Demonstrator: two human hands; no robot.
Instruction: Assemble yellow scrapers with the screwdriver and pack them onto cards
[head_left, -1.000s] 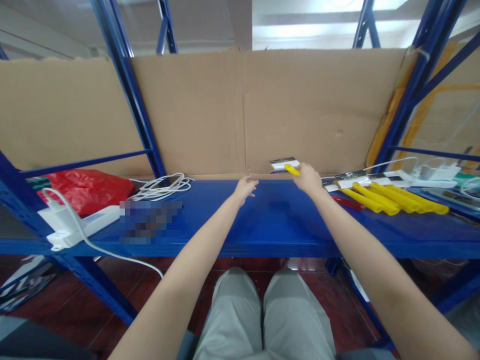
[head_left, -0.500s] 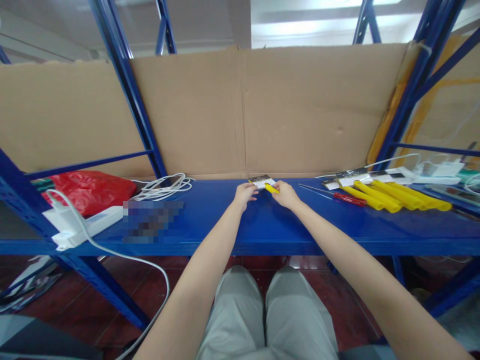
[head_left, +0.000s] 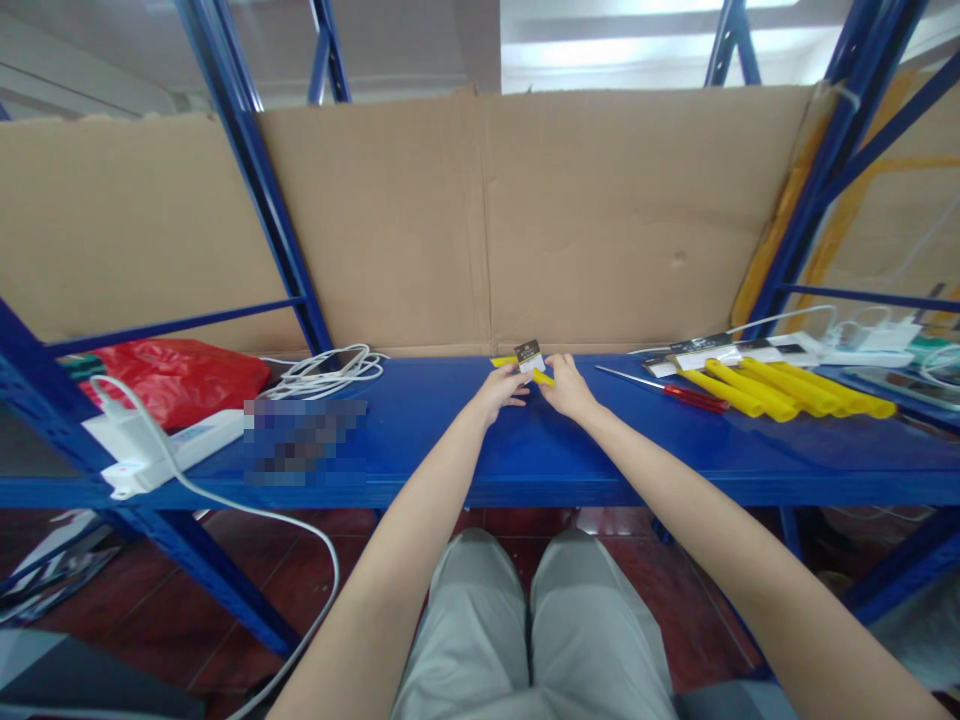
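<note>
A small black-and-white card (head_left: 529, 354) stands tilted between my hands, over the middle of the blue shelf. A slim yellow tube (head_left: 544, 379), like those lying at the right, runs behind it, and its other end shows past my left fingers. My left hand (head_left: 501, 391) is closed around the tube from the left, with some fingers stretched below it. My right hand (head_left: 568, 389) pinches the right end, thumb and fingertips close to the card. The fingers hide part of the tube, and the print is too small to read.
Several yellow tubes with cards (head_left: 780, 389) lie at the right, beside a red-handled screwdriver (head_left: 694, 398). On the left are a red plastic bag (head_left: 184, 380), a coiled white cable (head_left: 330, 374) and a power strip (head_left: 202, 440). Cardboard (head_left: 615, 220) lines the back of the blue shelf (head_left: 420, 440).
The card has turned from lying nearly flat to a raised tilt. The tube's left end now shows beyond my left hand. My right hand has shifted slightly left.
</note>
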